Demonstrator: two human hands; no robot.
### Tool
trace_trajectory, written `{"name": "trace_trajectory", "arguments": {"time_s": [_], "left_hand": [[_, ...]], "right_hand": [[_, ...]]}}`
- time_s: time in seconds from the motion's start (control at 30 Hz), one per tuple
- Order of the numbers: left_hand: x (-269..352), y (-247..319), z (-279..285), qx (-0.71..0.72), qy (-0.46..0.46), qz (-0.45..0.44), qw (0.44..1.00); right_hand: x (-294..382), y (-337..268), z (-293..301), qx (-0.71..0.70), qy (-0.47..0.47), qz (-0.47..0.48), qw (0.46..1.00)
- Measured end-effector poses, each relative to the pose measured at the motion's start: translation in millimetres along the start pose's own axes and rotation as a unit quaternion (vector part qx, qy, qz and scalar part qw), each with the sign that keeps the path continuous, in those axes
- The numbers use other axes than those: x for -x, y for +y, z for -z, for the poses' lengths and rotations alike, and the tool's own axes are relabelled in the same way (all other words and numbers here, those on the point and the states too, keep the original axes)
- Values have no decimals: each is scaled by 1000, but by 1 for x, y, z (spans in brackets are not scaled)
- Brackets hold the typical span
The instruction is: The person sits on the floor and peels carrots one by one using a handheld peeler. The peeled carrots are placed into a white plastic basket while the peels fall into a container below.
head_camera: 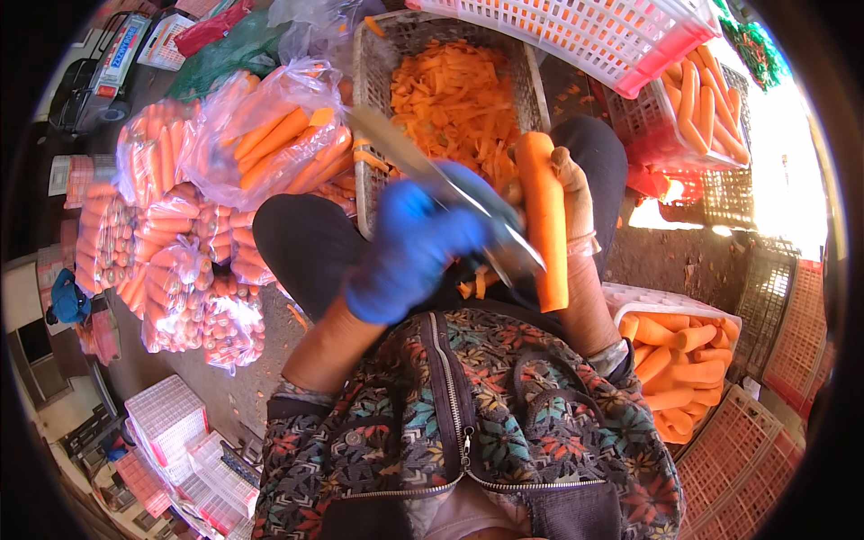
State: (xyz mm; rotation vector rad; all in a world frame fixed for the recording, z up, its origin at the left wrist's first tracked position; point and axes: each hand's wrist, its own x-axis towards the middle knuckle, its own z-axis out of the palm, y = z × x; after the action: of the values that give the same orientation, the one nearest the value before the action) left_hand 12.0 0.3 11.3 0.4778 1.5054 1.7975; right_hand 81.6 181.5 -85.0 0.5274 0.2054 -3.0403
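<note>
My left hand, in a blue glove, grips a long metal-bladed tool; motion blurs both, and the exact kind of tool is unclear. Its lower end lies against or just beside a peeled carrot. That carrot is held nearly upright by my right hand, which wears a pale, stained glove and is partly behind it. Beyond my hands, between my knees, stands a dirty plastic crate with a heap of orange carrot peelings. A few peelings lie near my lap.
Clear plastic bags of carrots are piled at left, one bag beside the peelings crate. Peeled carrots fill crates at upper right and lower right. A white-and-pink crate overhangs the top. Stacked crates stand lower left; a person is farther off.
</note>
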Motion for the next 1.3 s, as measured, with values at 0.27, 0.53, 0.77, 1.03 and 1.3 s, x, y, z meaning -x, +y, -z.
{"name": "trace_trajectory", "arguments": {"time_s": [0.27, 0.53, 0.77, 1.03, 1.3], "left_hand": [[-121, -5, 41, -118, 152, -152, 969], [-145, -7, 118, -201, 219, -154, 942], [-40, 9, 14, 21, 35, -56, 998], [-91, -8, 16, -58, -24, -96, 993], [-163, 0, 120, -200, 221, -94, 950]], "right_hand": [[28, 20, -6, -38, -123, -97, 987], [14, -16, 22, -21, 7, -13, 1000], [-13, -13, 21, -42, 27, 8, 999], [16, 12, -11, -123, -69, -26, 990], [35, -10, -4, 133, -23, 93, 987]]}}
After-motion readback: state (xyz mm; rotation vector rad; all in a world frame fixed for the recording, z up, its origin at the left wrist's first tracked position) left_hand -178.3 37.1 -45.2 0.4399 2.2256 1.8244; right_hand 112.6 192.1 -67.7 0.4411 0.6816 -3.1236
